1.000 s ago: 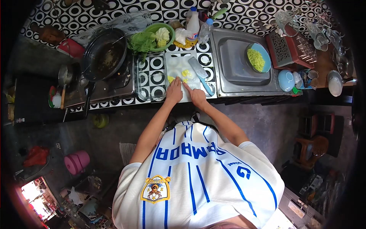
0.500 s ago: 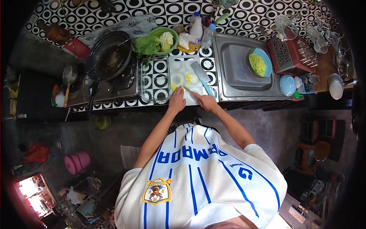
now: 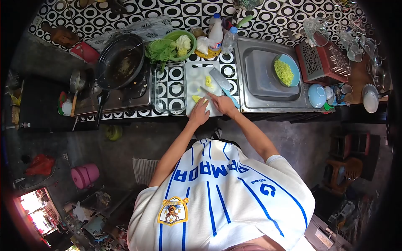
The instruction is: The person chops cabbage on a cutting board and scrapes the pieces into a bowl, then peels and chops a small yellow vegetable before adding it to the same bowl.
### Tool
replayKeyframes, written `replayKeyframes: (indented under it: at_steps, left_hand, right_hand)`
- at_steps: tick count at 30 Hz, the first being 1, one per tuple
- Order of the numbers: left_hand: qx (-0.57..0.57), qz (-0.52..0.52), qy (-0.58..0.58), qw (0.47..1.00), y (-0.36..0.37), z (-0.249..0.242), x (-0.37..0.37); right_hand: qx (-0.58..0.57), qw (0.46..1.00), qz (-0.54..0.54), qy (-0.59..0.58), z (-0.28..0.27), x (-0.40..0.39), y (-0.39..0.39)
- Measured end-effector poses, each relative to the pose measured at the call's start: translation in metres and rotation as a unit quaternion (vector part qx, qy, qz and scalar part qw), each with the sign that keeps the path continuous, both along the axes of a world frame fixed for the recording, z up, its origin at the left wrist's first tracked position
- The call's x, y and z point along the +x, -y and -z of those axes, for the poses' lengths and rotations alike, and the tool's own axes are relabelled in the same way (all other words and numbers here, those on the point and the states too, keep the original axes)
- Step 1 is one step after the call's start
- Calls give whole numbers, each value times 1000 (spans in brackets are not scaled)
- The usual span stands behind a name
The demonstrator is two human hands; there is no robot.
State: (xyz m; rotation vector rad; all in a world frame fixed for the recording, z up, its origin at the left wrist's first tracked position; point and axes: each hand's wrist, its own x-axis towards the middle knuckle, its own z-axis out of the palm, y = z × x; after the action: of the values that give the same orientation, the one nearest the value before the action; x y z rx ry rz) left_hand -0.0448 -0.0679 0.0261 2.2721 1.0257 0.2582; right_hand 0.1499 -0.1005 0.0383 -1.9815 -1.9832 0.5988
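On a pale cutting board [image 3: 193, 71] lie a small heap of chopped yellow-green bits [image 3: 208, 80] and a yellow-green piece [image 3: 196, 98]. My left hand [image 3: 200, 112] rests at the board's front, its fingertips by that piece. My right hand [image 3: 224, 104] is closed round a small knife [image 3: 204, 89], its blade pointing left over the board, between the heap and the piece. A cleaver [image 3: 218, 78] with a blue handle lies along the board's right side, its handle partly behind my right hand.
A glass dish [image 3: 170, 111] stands left of the board, a wok [image 3: 121, 62] on the stove beyond. Behind are a green bowl [image 3: 193, 41] of vegetables and bottles [image 3: 216, 33]. At right, a blue bowl [image 3: 296, 72] of chopped pieces sits over the sink [image 3: 247, 103].
My left hand has moved slightly right and its fingers have spread a little. My right hand and the knife have shifted up the board, and the yellow-green piece lies slightly further right.
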Motion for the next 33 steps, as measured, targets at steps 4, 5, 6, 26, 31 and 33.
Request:
replayKeyframes:
  at_steps: [4,5,6,26,31,33]
  left_hand:
    - [31,-14,38,999,-21,5,-5]
    - [50,-18,40,998,-26,8,-5]
    - [86,-22,56,994,-30,9,-5]
    - [91,-100,100,986,-41,12,9]
    - [82,-66,66,992,-39,9,16]
    - [82,-56,58,993,-38,10,16]
  right_hand:
    - [16,997,58,-38,-7,7,5]
    - [32,996,66,-49,-8,10,6]
    - [38,992,102,-56,-8,13,8]
    - [164,949,260,65,4,30,20]
    - [89,960,253,77,2,16,37]
    - [79,962,248,79,5,19,32]
